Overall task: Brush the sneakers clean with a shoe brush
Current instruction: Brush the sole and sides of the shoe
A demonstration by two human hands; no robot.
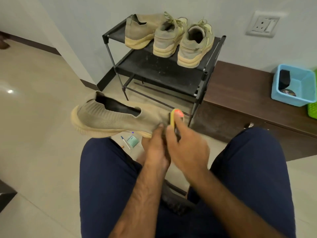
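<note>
A tan knit slip-on sneaker [109, 117] hangs above my knees, heel to the left, toe to the right. My left hand [155, 148] grips it near the toe from below, thumb on the side. My right hand [186, 145] holds a yellow and orange shoe brush [176, 115] against the toe end of that sneaker. The toe itself is hidden behind the hands. On the top shelf of a black shoe rack [161, 69] stand the matching tan slip-on [140, 31] and a pair of olive lace-up sneakers [183, 40].
A low dark wooden bench [240, 100] runs along the wall at right and carries a blue basket [293, 85] and a green basket [313, 109]. A pen [125, 142] and a small teal item [133, 141] lie on the tiled floor between my knees.
</note>
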